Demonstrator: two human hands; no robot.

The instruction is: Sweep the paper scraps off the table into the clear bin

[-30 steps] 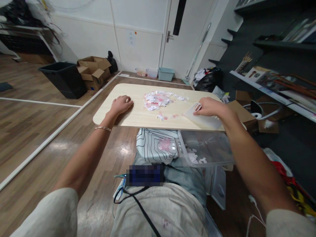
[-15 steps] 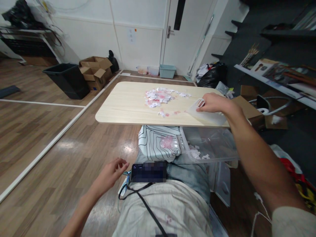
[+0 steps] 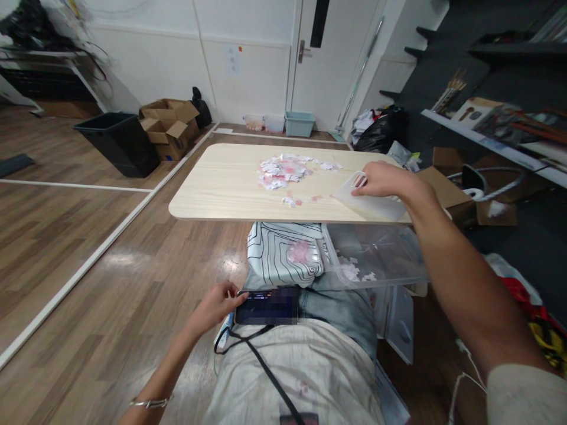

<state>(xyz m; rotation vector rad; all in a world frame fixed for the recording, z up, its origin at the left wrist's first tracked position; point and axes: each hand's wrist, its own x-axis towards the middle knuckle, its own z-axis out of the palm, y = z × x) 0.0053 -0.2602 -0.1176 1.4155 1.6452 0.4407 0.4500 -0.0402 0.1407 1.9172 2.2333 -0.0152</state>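
My right hand rests on the right part of the light wooden table, its fingers closed on a translucent white plastic scraper lying near the front edge. A heap of white and pink paper pieces lies mid-table, to the left of the scraper. My left hand is down at my lap, fingertips pinching the left end of a dark phone lying on my thigh. Under the table edge a clear plastic bin holds a few paper pieces.
A patterned white cushion sits under the table beside the bin. On the floor at left stand a black bin and open cardboard boxes. Shelves, black bags and boxes crowd the right side.
My left hand left the tabletop, dropped to my lap and now grips the phone's end. My right hand stayed on the scraper.
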